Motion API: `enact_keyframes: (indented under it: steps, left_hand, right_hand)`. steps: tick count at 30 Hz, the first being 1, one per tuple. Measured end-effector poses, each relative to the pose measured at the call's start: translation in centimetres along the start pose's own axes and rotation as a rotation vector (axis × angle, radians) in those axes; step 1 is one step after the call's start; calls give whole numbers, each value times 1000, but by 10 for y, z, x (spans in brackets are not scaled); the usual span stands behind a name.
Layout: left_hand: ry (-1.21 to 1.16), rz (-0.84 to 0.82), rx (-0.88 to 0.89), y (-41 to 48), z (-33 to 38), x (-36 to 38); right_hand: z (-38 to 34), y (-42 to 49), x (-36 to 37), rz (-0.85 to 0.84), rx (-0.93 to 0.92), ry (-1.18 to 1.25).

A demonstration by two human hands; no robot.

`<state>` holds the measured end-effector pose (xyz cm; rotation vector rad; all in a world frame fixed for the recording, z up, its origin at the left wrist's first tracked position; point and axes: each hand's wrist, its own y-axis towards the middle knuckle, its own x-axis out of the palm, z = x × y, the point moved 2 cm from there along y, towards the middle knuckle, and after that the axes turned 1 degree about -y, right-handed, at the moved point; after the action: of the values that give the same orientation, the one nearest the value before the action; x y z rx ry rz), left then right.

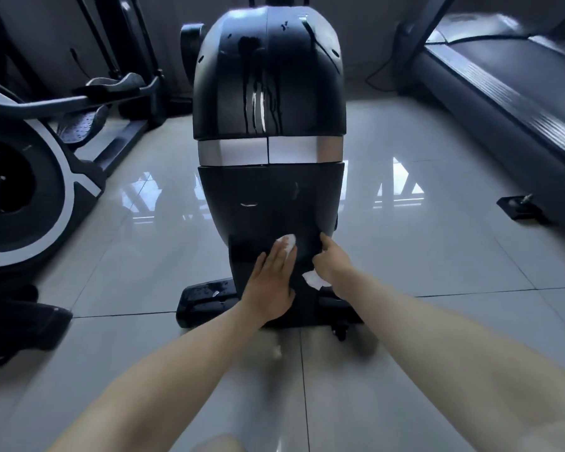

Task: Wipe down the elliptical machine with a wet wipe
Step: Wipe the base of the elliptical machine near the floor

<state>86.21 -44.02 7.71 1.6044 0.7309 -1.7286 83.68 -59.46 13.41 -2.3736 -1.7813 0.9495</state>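
The elliptical machine (268, 93) stands straight ahead, a black glossy housing with a silver band and wet streaks running down its upper shell. My left hand (269, 282) lies flat with straight fingers on the lower black panel, pressing a white wet wipe (289, 244) that shows past the fingertips. My right hand (331, 262) is just to the right at the panel's edge, fingers curled, with a second piece of white wipe (313, 279) showing under its palm.
A second elliptical (23, 190) with a black and white flywheel stands at the left. A treadmill (509, 93) runs along the right. The machine's black base foot (206, 298) rests on glossy grey floor tiles (421, 256). A small black bracket (521, 207) lies at right.
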Motion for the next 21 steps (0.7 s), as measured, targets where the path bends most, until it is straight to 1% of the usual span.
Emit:
enact_keyframes:
  steps: [2, 5, 8, 10, 12, 14, 15, 18, 21]
  left_hand:
    - [29, 4, 34, 13, 16, 4]
    - [12, -15, 53, 27, 38, 4]
    - [69, 43, 15, 22, 36, 6]
    - [92, 108, -73, 10, 22, 9]
    - [60, 140, -251, -8, 0, 16]
    - [-9, 117, -424, -23, -16, 24]
    - [-50, 98, -462, -27, -18, 27]
    - [-127, 61, -421, -23, -6, 28]
    - [-178, 43, -368, -2, 24, 18]
  right_hand:
    - [4, 0, -9, -30, -41, 61]
    - [8, 7, -24, 0, -92, 154]
    - [16, 14, -29, 23, -109, 79]
    - [20, 17, -26, 8, -109, 24]
    - [27, 18, -19, -5, -88, 45]
    - [34, 20, -13, 8, -64, 80]
    - [37, 21, -12, 10, -54, 97]
    - [41, 28, -13, 17, -61, 137]
    - [37, 36, -21, 12, -82, 181]
